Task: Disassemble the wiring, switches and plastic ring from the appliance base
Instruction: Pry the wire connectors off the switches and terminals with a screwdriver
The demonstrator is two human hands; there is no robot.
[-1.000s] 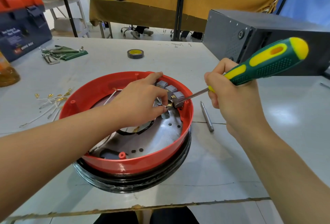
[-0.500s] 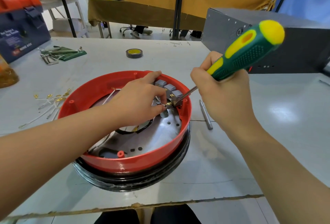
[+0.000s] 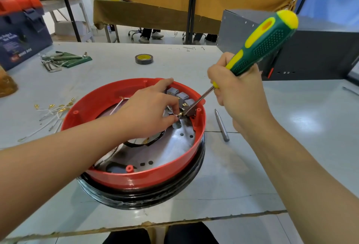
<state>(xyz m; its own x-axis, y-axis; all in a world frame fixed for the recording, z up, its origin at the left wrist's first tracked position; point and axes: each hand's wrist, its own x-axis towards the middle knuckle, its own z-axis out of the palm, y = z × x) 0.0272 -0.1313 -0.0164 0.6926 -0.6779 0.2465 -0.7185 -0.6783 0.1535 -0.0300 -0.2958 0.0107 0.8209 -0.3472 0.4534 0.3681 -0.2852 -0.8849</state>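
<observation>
Inside ring (image 3: 108, 105), screwdriver (image 3: 258, 47) slants down-left (tip seemingly at switches (image 3: 181, 98)).

You had just one view, from the camera on your head. It looked forward and steeply down across the table (image 3: 252, 175), close over the red appliance base (image 3: 136, 177), with both forearms reaching in from the bottom corners. Its wide lens also took in the room beyond the far edge.

Three grey switches (image 3: 181, 97) line the upturned red base's (image 3: 136, 177) far wall.
</observation>
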